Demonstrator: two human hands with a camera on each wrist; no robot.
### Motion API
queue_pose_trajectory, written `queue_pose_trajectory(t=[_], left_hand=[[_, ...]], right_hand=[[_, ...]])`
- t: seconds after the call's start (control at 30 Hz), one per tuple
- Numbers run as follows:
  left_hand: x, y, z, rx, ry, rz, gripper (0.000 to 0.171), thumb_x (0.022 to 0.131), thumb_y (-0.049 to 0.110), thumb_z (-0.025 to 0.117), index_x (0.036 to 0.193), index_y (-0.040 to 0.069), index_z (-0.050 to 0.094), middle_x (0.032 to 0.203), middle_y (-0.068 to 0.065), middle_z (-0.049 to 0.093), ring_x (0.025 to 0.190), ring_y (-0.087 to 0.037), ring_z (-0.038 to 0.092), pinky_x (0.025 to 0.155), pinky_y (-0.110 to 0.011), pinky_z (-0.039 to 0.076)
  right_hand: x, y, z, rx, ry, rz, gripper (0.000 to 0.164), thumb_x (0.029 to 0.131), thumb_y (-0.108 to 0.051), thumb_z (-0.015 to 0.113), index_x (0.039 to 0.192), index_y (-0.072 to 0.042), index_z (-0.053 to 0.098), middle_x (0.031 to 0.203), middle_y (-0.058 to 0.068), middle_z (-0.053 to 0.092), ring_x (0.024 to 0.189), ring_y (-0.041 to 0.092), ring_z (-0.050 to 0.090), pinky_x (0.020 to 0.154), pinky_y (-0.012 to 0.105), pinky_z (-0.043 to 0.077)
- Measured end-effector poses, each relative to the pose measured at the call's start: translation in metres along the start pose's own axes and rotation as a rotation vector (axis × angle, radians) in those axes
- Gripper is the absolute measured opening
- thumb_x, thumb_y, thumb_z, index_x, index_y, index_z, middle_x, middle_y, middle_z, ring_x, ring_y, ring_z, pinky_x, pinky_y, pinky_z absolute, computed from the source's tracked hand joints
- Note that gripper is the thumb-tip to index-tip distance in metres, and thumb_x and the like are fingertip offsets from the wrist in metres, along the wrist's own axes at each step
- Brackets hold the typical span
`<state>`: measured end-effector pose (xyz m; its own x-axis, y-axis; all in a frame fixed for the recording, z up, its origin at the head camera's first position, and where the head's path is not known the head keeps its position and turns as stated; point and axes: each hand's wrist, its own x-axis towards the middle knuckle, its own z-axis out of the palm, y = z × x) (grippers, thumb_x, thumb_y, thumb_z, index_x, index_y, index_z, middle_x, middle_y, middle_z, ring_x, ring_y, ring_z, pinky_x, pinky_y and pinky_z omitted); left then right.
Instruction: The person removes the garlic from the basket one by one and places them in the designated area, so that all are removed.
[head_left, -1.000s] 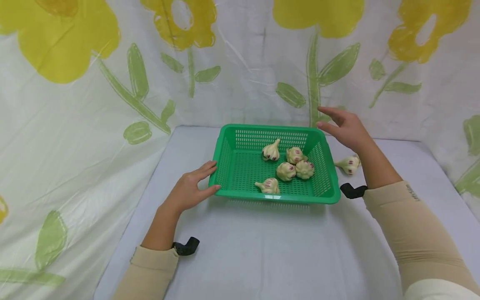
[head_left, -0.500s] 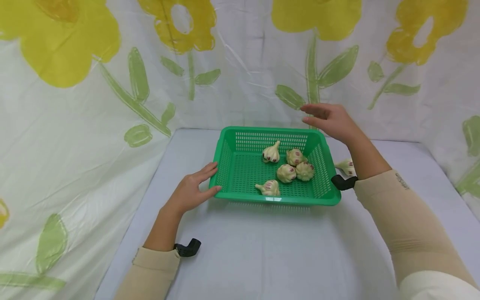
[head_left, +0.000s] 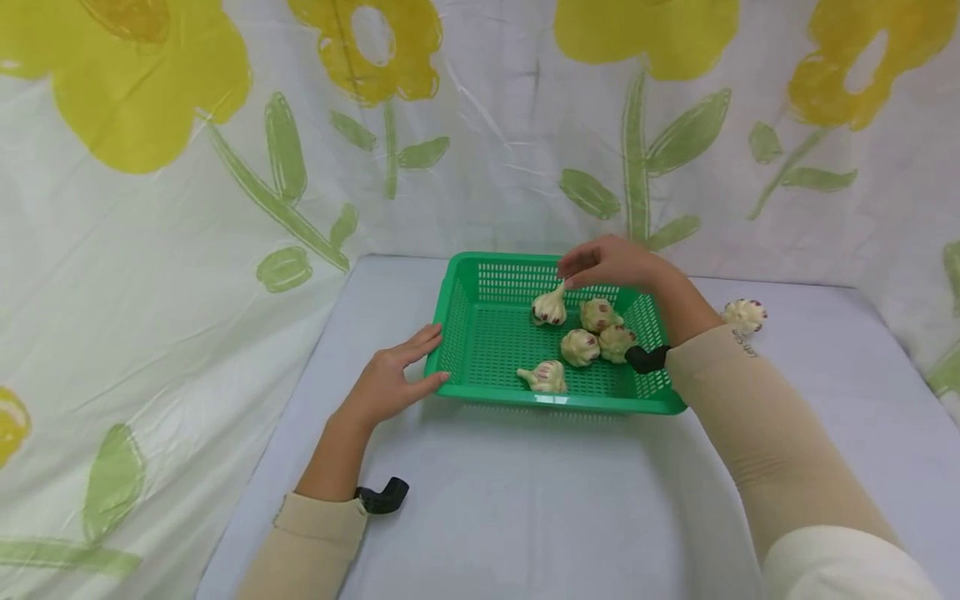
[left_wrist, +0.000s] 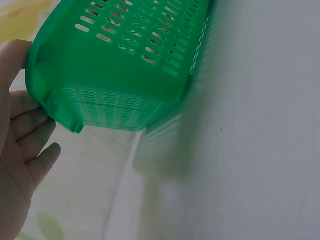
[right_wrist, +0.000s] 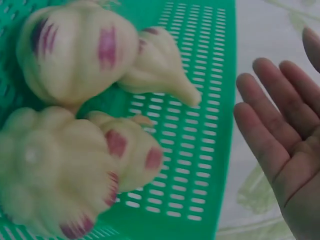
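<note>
A green plastic basket (head_left: pixel 480 398) with slotted walls stands on the table. Several pale garlic bulbs with purple marks lie inside, among them a stemmed garlic bulb (head_left: pixel 549 308) near the back wall and another garlic bulb (head_left: pixel 545 377) by the front. My left hand (head_left: pixel 386 385) rests at the basket's left rim, thumb and fingers spread; the left wrist view shows its fingers against the rim (left_wrist: pixel 34 82). Over the back right part of the basket reaches my right hand (head_left: pixel 609 262), fingertips close to the stem of the back bulb. Its palm holds nothing in the right wrist view.
One more garlic bulb (head_left: pixel 745 316) lies on the white table (head_left: pixel 555 508), right of the basket and partly behind my right forearm. A flower-printed plastic sheet (head_left: pixel 495 167) hangs behind the table and along its left side.
My right hand has moved left and down, from beyond the right rim to over the basket. The garlic bulb on the table now lies farther right. My left hand stays at the rim.
</note>
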<state>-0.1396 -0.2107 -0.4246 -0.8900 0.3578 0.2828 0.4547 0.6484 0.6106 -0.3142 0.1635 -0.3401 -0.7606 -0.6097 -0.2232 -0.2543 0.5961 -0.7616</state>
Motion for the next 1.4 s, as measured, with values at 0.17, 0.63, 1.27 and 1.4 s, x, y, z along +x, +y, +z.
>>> queue_pose_trajectory(t=[0.17, 0.63, 1.27, 1.4], left_hand=[[0.000, 0.000, 0.001, -0.005, 0.003, 0.000, 0.063, 0.088, 0.032, 0.075, 0.142, 0.007, 0.053, 0.152, -0.001, 0.045, 0.139, -0.020, 0.045, 0.108, -0.042, 0.044], [0.000, -0.003, 0.004, 0.003, 0.020, 0.006, 0.064, 0.088, 0.032, 0.075, 0.143, 0.008, 0.052, 0.152, 0.000, 0.044, 0.139, -0.020, 0.045, 0.108, -0.042, 0.044], [-0.001, -0.003, 0.003, -0.015, 0.011, -0.010, 0.063, 0.089, 0.033, 0.074, 0.143, 0.009, 0.052, 0.153, 0.002, 0.044, 0.139, -0.018, 0.044, 0.108, -0.043, 0.044], [-0.001, -0.004, 0.003, -0.011, 0.014, -0.011, 0.063, 0.089, 0.034, 0.074, 0.143, 0.010, 0.052, 0.153, 0.002, 0.044, 0.139, -0.018, 0.045, 0.108, -0.043, 0.044]], right_hand=[[0.013, 0.011, 0.012, -0.044, -0.145, 0.022, 0.045, 0.094, -0.020, 0.069, 0.136, -0.009, 0.058, 0.132, 0.012, 0.064, 0.123, 0.028, 0.059, 0.104, 0.050, 0.047], [0.024, 0.002, 0.031, -0.198, -0.447, 0.033, 0.062, 0.088, -0.027, 0.076, 0.140, -0.003, 0.053, 0.141, 0.016, 0.056, 0.131, 0.032, 0.052, 0.103, 0.042, 0.049], [0.015, 0.003, 0.044, -0.520, -0.579, 0.209, 0.072, 0.081, -0.022, 0.079, 0.146, -0.011, 0.049, 0.147, 0.012, 0.048, 0.130, 0.028, 0.047, 0.102, 0.047, 0.048], [0.015, 0.003, 0.044, -0.517, -0.556, 0.230, 0.072, 0.081, -0.024, 0.080, 0.145, -0.012, 0.050, 0.147, 0.012, 0.048, 0.131, 0.029, 0.047, 0.102, 0.048, 0.048]])
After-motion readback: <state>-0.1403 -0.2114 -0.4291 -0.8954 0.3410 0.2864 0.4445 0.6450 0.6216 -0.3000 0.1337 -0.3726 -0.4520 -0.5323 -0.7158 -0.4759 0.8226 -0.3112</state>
